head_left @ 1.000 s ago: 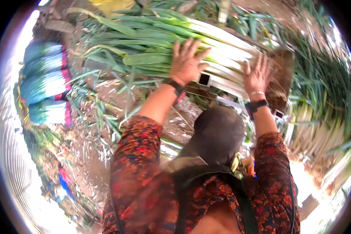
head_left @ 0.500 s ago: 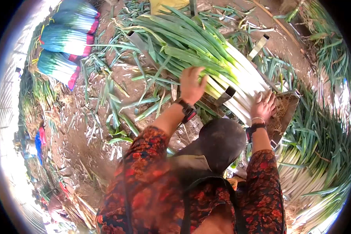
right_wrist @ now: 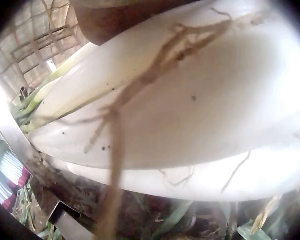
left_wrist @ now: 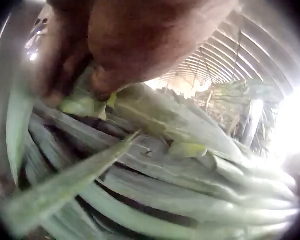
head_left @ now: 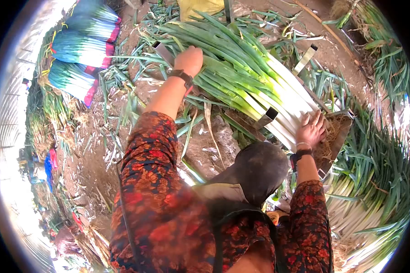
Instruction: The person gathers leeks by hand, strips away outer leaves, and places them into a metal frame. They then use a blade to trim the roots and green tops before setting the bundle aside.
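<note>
A thick bundle of long green onions (head_left: pixel 241 68) lies in a metal rack, leaves toward the upper left and white stalks toward the lower right. My left hand (head_left: pixel 190 60) is at the leaf end, its fingers curled. In the left wrist view, the thumb and fingers pinch a green onion leaf (left_wrist: pixel 82 104) above the other leaves. Over the white stalks (right_wrist: pixel 190 100) near the roots, my right hand (head_left: pixel 311 128) rests with fingers extended. Brown roots (head_left: pixel 335 132) gather against the rack's end plate (head_left: pixel 343 141).
Square-tube posts (head_left: pixel 265 117) of the rack stand up beside the bundle. More green onions (head_left: pixel 373 182) are heaped at the right. Bagged bundles (head_left: pixel 79 48) lie at the upper left. Leaf scraps litter the soil, and a knee (head_left: pixel 262 168) is close below the rack.
My left hand has gone from the middle of the bundle up and left to the leaf ends, its fingers now curled. My right hand stays on the white stalks. The head view has turned.
</note>
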A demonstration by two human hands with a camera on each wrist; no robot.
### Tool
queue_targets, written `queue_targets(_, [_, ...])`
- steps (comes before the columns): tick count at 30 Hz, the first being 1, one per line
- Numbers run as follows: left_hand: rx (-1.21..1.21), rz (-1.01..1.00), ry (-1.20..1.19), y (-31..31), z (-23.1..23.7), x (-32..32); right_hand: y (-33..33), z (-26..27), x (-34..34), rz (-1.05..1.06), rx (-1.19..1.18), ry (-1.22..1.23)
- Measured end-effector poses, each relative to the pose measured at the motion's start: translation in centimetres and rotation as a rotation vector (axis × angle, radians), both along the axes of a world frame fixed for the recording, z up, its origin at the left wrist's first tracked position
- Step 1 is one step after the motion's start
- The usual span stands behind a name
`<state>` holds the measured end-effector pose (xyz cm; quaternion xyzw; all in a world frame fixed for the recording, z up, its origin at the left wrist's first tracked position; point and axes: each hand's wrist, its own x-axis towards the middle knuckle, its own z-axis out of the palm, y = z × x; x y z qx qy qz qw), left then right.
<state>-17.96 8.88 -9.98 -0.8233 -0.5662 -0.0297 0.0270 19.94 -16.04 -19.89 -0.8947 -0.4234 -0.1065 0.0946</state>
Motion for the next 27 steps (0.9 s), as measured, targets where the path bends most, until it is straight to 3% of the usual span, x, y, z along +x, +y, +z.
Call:
queue_targets(2, [0.071,-0.019,-0.014,0.0,0.7,0.4,0.0,0.3,-0.1,0.008,0.011,0.002])
queue_targets(5, [0.064,0.239,0.06,2.5,-0.1,0.5,-0.1,-0.1,0.1,0.014,0.024,-0.015])
queue_targets(6, [0.044,0.331,-0.027,3.2,1.7,0.6,0.0,-0.2,0.4,0.021,0.031,-0.024])
queue_targets(8, [0.108,0.189,-0.003,3.5,6.3,0.6,-0.2,-0.5,0.2,0.024,0.037,-0.03])
queue_targets(10, [0.53,0.002,-0.005,2.7,9.8,0.4,-0.1,-0.6,0.2,0.015,0.038,-0.014])
queue_targets(13, [0.661,-0.323,-0.313,-2.6,12.8,-0.1,-0.1,-0.2,0.2,0.01,0.037,0.004])
queue_targets(15, [0.502,-0.346,-0.287,-7.1,9.3,-1.1,-0.2,-0.4,0.2,0.011,0.032,0.0])
queue_targets(16, [0.287,-0.326,-0.354,-9.2,5.7,-2.0,-0.2,-0.3,0.1,0.007,0.038,0.003])
queue_targets(17, [-0.127,-0.218,-0.341,-11.6,3.1,-2.7,-0.1,0.0,-0.1,0.003,0.041,0.005])
queue_targets(18, [-0.587,-0.112,-0.01,-12.9,0.7,-3.4,-0.2,0.2,-0.2,0.001,0.044,0.005])
queue_targets(20, [-1.001,-0.262,0.528,-14.5,-5.9,-4.9,-0.3,-0.1,-0.1,-0.005,0.011,-0.002])
queue_targets(22, [-0.759,-0.204,0.022,-11.7,-14.0,-7.0,-0.2,-0.3,0.2,-0.006,0.005,0.002])
queue_targets(24, [-0.517,0.076,-0.565,-9.9,-10.7,-4.5,-0.1,-0.7,0.2,0.011,0.031,-0.002])
queue_targets(25, [-0.389,0.325,-0.898,-9.3,-5.1,-1.4,-0.1,-0.8,0.4,0.016,0.044,-0.004])
queue_targets(27, [-0.081,0.49,-0.921,-4.2,-7.0,-0.4,-0.3,-0.7,0.3,0.022,0.046,0.006])
